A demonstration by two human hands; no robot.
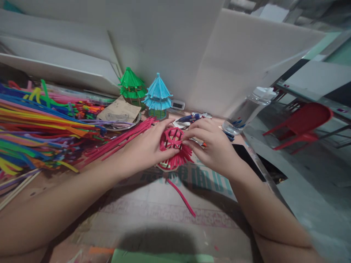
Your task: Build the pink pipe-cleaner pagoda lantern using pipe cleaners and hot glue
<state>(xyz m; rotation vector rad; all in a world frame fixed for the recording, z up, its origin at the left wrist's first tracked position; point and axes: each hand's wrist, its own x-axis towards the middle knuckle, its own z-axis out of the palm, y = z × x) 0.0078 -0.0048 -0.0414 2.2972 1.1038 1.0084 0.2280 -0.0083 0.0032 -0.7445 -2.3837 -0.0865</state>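
Observation:
Between my hands is a small red pavilion model (179,157) of pipe cleaners, with a ring-like frame on top and a fringed skirt of red strips below. My left hand (149,146) wraps its left side, thumb across the front and fingers behind. My right hand (210,142) pinches at the right edge of the upper frame; whether a separate strip is between those fingertips is hidden. On the table just below the model lies a loose red pipe cleaner (182,197). A bundle of red pipe cleaners (117,146) lies behind my left forearm.
Piles of coloured pipe cleaners (41,120) fill the left side. A green pavilion model (132,86) and a blue one (158,95) stand at the back. Behind my right hand lies a dark blue tool (189,118). A clear bottle (246,111) stands near the table's right edge.

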